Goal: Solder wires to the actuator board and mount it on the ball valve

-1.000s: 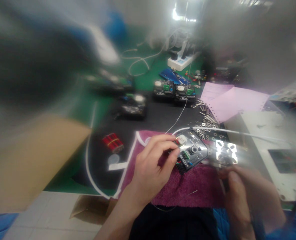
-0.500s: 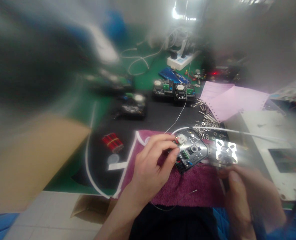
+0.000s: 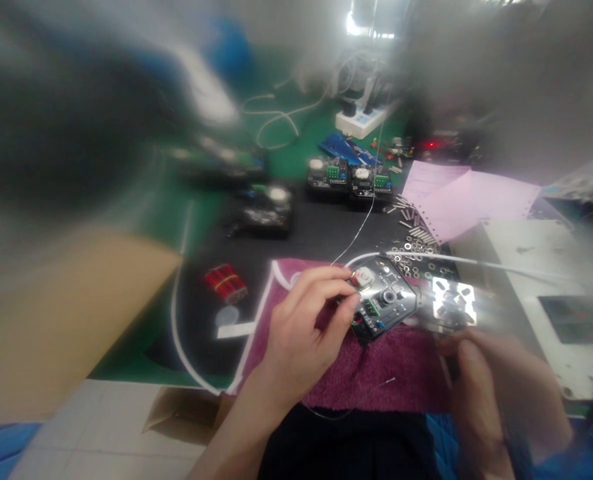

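Note:
My left hand point(image 3: 303, 327) has its fingers closed on the left edge of a black circuit board point(image 3: 389, 298) with cut corners. The board carries a round part in its middle, a white part at its upper left and a green connector. It lies tilted over a purple cloth point(image 3: 391, 373). My right hand point(image 3: 481, 380) is blurred, its thumb and fingers pressed together; what they hold cannot be made out. Just beyond its fingertips is a shiny metal plate with cutouts point(image 3: 453, 303).
Several similar boards point(image 3: 371, 183) stand behind on the black mat point(image 3: 316, 227). Metal spacers and rings point(image 3: 416, 250) lie loose beside pink papers point(image 3: 471, 197). A bundle of red parts point(image 3: 226, 283) sits at left, a white power strip point(image 3: 360, 122) at the back. Smears veil the view's edges.
Almost nothing differs. Both hands and the circuit board keep their places; the whole view has shifted very slightly.

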The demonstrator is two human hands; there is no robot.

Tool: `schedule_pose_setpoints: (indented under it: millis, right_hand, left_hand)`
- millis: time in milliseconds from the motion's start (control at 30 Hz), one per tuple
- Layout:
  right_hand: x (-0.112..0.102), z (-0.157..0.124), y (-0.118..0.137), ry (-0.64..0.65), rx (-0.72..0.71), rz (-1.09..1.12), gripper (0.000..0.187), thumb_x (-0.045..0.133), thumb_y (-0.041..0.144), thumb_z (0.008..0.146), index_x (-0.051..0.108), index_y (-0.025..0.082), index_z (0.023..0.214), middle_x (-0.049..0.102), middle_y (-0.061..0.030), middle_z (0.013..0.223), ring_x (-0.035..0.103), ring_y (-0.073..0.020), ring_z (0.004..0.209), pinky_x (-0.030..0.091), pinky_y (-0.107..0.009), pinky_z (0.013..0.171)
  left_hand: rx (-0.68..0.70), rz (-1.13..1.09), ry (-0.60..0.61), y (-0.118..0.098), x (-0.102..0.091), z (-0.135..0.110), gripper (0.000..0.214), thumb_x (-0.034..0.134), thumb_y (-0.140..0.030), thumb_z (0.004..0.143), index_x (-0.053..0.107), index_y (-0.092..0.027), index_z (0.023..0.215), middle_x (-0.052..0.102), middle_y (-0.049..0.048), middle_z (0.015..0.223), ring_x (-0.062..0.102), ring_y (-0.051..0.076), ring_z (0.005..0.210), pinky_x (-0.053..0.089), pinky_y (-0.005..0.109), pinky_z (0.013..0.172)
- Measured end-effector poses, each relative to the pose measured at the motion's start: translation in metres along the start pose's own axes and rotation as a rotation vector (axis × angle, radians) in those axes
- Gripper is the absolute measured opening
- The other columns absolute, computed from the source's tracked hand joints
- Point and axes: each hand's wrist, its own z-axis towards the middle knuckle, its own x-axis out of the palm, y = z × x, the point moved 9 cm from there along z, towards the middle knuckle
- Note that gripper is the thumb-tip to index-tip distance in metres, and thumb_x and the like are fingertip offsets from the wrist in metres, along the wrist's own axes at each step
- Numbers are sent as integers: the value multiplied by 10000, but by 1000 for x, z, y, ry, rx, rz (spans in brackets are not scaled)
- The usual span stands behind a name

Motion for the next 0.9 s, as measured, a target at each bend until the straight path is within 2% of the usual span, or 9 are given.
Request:
schedule_pose_setpoints:
  millis: [267,433,567,700,833,900]
  right_hand:
    - [2,-2,2,39,-4,20,315,760,539,865,700,231,867,693,-37,779,656,-227,638,551,-410,677]
    - [1,2,-1,19,20,14,318,799,527,821,709,222,810,706,-58,788,660,-234,633,545,-409,650]
    - [-2,-3,12,-26,-31,22,301,808,517,820,727,228,839,736,-42,789,660,-217,592,552,-388,603]
    - [-5,-11,26,-67,-68,14,268,822,447,830,749,230,970,764,-51,883,704,-243,687,578,-405,670]
    - [-1,-11,36,-51,-70,31,207,812,415,851,742,232,917,746,-40,822,686,-232,648,560,-394,638]
    - [-2,-11,45,-59,-61,39,198,819,397,848,749,233,935,756,-45,856,703,-242,674,572,-404,652]
  left_hand:
    - [4,-12,-2,0,0,1,161,730,-140,971,713,-237,1099,743,30,1227,694,173,1187,540,325,1068]
    - [8,-2,-3,-1,0,2,158,729,-141,975,708,-237,1099,743,29,1234,694,170,1186,540,324,1065]
    - [10,-1,-6,-1,0,1,155,733,-137,973,707,-230,1094,743,24,1230,692,156,1185,530,301,1070]
    - [15,-5,-5,-1,0,1,149,733,-139,973,710,-224,1094,743,26,1230,692,155,1187,526,292,1071]
    - [17,-4,-9,-1,0,1,143,733,-143,974,711,-223,1090,745,24,1226,694,154,1182,527,287,1067]
    - [18,0,-10,-2,-1,1,138,732,-143,974,712,-223,1085,746,22,1223,694,151,1181,525,282,1067]
